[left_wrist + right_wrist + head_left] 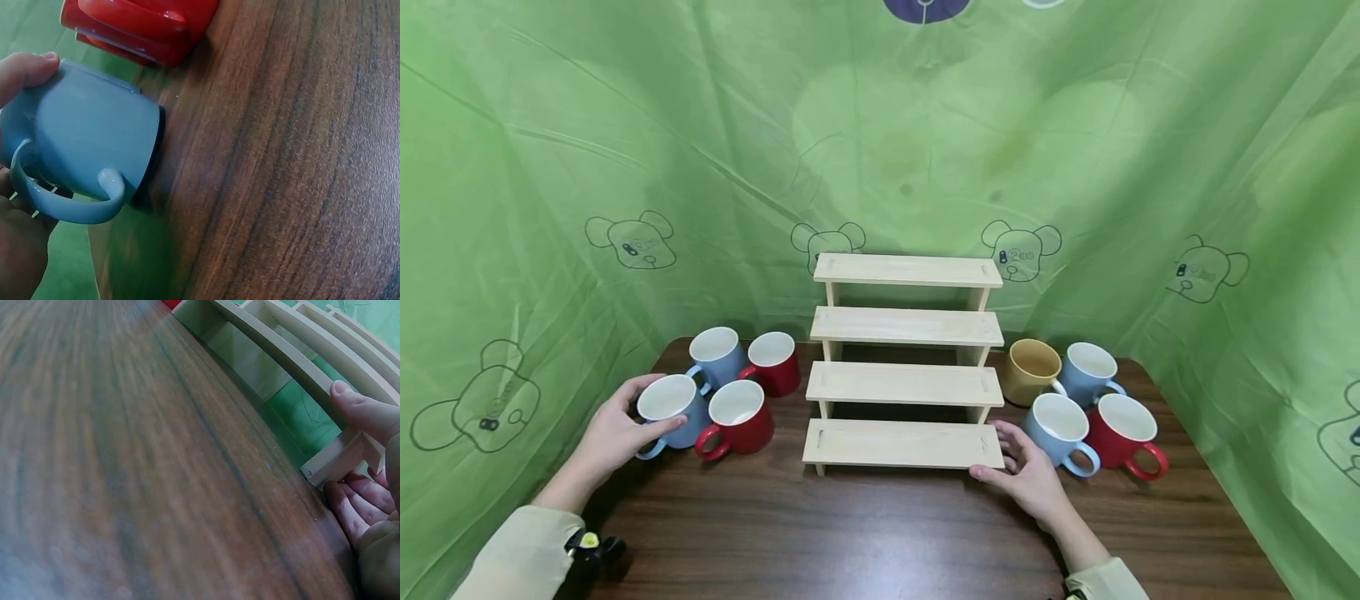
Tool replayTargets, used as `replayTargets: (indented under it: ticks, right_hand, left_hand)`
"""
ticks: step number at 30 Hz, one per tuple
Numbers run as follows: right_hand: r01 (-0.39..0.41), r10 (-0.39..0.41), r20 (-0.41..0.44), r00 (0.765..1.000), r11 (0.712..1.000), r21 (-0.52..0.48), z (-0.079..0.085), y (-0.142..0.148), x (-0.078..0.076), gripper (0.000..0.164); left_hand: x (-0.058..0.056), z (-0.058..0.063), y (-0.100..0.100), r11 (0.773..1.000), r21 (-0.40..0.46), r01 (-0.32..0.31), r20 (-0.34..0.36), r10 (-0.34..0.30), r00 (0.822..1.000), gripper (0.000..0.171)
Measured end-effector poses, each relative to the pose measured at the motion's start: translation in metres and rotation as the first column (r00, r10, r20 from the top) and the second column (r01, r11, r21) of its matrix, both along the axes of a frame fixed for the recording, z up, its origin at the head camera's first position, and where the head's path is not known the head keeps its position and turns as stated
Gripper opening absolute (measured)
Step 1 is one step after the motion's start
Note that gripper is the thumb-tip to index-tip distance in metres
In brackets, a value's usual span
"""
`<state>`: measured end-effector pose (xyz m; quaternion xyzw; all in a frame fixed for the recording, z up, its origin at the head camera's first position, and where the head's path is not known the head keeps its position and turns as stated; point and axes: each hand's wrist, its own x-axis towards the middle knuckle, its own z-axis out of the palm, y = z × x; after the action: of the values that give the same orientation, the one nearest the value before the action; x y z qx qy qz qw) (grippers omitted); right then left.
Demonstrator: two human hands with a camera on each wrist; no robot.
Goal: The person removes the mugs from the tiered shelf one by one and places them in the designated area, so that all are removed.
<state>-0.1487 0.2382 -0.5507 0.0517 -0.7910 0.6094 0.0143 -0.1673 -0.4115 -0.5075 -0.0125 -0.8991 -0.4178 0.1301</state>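
Observation:
My left hand [615, 427] grips a light blue mug [679, 427] at the front left, thumb on the near side near the rim. In the left wrist view, the same blue mug [94, 131] shows its handle, and some of the fingers are hidden behind it. A four-tier wooden stepped shelf [904, 443] stands mid-table. At its right end, my right hand [1026, 475] holds the lowest step. The right wrist view has the thumb on the front edge of the shelf [281, 347], with the other fingers curled beside its end support.
Beside the held mug are a red mug [747, 425], another red mug [778, 375] and a blue mug [724, 362]. Right of the shelf stand a yellow mug [1024, 379], two blue mugs and a red mug [1112, 437]. Green curtain [910, 150] surrounds the brown table [820, 533].

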Motion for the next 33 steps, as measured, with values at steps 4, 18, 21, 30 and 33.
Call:
replayTargets:
  ticks: [4, 18, 21, 30, 33]
  right_hand:
    - [-0.001, 0.001, -0.008, 1.000, 1.000, 0.004, -0.002, 0.000, 0.001, 0.086]
    - [-0.013, 0.014, -0.023, 1.000, 0.999, 0.031, 0.003, -0.001, 0.000, 0.086]
    - [-0.020, 0.027, -0.052, 0.998, 0.992, 0.127, 0.009, -0.002, 0.001, 0.085]
    - [-0.223, 0.258, -0.031, 0.966, 0.883, 0.413, 0.057, 0.010, 0.008, 0.095]
    - [-0.281, 0.333, -0.038, 0.942, 0.848, 0.450, 0.083, 0.023, 0.012, 0.085]
  left_hand:
    - [0.001, -0.001, 0.001, 1.000, -0.006, 0.007, 0.028, -0.007, 1.000, 0.085]
    - [-0.004, 0.003, -0.001, 0.996, -0.083, 0.040, 0.036, -0.037, 0.999, 0.084]
    - [-0.003, 0.005, -0.002, 0.990, -0.138, 0.035, 0.052, -0.028, 0.998, 0.085]
    - [-0.001, 0.019, -0.002, 0.965, -0.250, 0.080, 0.060, -0.067, 0.996, 0.089]
    - [0.001, 0.026, 0.000, 0.955, -0.279, 0.098, -0.005, -0.103, 0.995, 0.083]
